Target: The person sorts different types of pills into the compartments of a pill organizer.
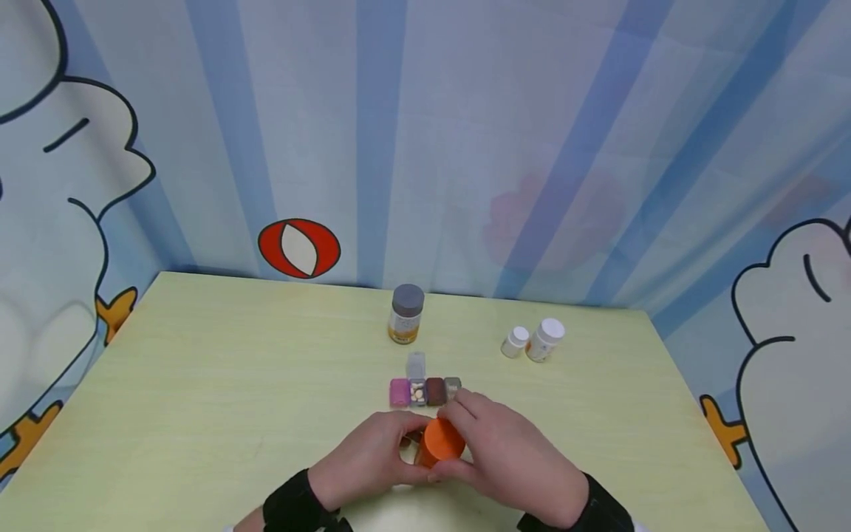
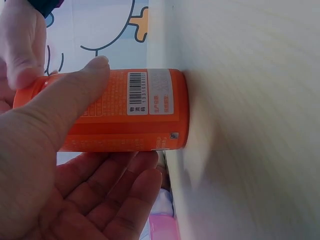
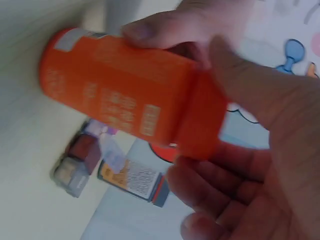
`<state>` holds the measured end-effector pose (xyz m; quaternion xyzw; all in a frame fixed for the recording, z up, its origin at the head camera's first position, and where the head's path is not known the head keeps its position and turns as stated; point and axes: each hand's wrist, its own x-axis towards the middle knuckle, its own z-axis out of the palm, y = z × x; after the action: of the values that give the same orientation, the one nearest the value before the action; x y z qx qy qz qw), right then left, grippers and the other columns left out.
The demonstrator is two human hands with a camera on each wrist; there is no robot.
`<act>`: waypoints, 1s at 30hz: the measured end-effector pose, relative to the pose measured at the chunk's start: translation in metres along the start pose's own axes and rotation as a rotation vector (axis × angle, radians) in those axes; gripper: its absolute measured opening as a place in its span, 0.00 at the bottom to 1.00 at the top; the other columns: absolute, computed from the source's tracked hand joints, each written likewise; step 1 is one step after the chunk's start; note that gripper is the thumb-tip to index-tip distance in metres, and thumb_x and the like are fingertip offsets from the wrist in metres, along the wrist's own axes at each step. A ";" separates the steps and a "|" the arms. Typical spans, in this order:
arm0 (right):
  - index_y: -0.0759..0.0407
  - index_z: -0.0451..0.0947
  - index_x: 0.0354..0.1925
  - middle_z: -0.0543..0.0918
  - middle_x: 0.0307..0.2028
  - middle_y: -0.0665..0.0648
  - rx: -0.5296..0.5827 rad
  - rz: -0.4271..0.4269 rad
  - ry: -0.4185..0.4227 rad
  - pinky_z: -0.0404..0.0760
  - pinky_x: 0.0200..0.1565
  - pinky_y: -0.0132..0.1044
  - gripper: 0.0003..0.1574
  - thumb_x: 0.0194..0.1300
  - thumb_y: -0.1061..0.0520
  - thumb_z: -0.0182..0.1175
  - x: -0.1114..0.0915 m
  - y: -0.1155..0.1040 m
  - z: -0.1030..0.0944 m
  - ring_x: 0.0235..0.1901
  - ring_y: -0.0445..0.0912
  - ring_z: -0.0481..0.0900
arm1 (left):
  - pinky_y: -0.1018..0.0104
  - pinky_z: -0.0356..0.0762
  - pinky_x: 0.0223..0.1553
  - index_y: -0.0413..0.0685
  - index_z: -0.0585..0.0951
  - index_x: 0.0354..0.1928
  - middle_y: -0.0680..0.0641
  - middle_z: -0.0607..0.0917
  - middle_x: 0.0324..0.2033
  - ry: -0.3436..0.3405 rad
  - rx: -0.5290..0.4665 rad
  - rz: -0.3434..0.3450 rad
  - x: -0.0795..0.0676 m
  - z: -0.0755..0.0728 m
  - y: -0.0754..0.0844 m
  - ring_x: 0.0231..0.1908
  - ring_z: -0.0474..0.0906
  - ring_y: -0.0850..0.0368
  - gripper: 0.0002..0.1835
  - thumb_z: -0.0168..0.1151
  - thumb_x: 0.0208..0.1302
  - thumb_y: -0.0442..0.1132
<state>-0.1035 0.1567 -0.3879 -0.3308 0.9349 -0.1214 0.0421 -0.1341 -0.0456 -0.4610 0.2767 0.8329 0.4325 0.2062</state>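
An orange pill bottle (image 2: 115,112) stands upright on the table close to the near edge, printed with small text and a barcode. My left hand (image 1: 372,454) grips its body, thumb along one side and fingers around the other. My right hand (image 1: 505,454) holds the orange cap (image 3: 202,115) between thumb and fingers; the cap sits on the bottle. Just beyond the hands lies a pill organizer (image 1: 435,391) with coloured compartments: pink, clear, dark red and grey. Its clear compartment has the lid (image 1: 416,364) flipped up, and pale pills show inside. The hands partly cover the organizer.
Behind the organizer stands a bottle with a grey lid (image 1: 407,314). To the right are a small white-capped bottle (image 1: 515,342) and a larger white bottle (image 1: 546,340). A printed curtain (image 1: 439,148) hangs behind the pale wooden table (image 1: 233,384).
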 end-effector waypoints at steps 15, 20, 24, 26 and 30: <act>0.42 0.66 0.56 0.70 0.47 0.41 0.047 -0.026 0.004 0.75 0.44 0.31 0.32 0.57 0.31 0.54 -0.006 0.006 -0.007 0.43 0.35 0.67 | 0.64 0.73 0.42 0.71 0.75 0.47 0.66 0.79 0.37 0.007 0.005 0.016 0.000 0.000 0.002 0.38 0.73 0.60 0.26 0.67 0.43 0.63; 0.44 0.67 0.48 0.69 0.36 0.42 0.022 0.071 0.051 0.74 0.36 0.28 0.40 0.46 0.21 0.54 -0.004 0.006 0.002 0.34 0.36 0.67 | 0.64 0.73 0.42 0.70 0.76 0.48 0.66 0.79 0.36 0.012 0.017 0.018 0.001 0.000 0.001 0.37 0.73 0.60 0.27 0.67 0.42 0.64; 0.37 0.59 0.62 0.69 0.53 0.42 0.067 0.007 0.017 0.76 0.47 0.34 0.42 0.53 0.25 0.52 -0.009 0.011 -0.001 0.48 0.36 0.68 | 0.64 0.73 0.44 0.70 0.75 0.48 0.66 0.78 0.38 0.004 0.021 0.022 0.001 0.000 0.000 0.38 0.73 0.61 0.28 0.68 0.42 0.63; 0.33 0.53 0.66 0.65 0.59 0.42 0.092 -0.027 -0.001 0.75 0.50 0.36 0.41 0.58 0.29 0.52 -0.011 0.013 -0.002 0.53 0.36 0.66 | 0.64 0.73 0.44 0.70 0.75 0.48 0.67 0.79 0.38 0.001 0.019 0.021 0.001 0.000 0.000 0.38 0.73 0.62 0.27 0.68 0.42 0.62; 0.36 0.61 0.62 0.68 0.52 0.42 0.082 -0.015 -0.003 0.76 0.46 0.33 0.36 0.58 0.29 0.51 -0.007 0.012 0.001 0.46 0.35 0.67 | 0.63 0.73 0.42 0.71 0.76 0.46 0.66 0.79 0.36 -0.002 0.010 0.008 0.001 0.000 -0.001 0.37 0.73 0.60 0.24 0.68 0.43 0.62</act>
<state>-0.1053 0.1697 -0.3916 -0.3358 0.9266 -0.1594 0.0563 -0.1347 -0.0458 -0.4622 0.2816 0.8337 0.4291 0.2037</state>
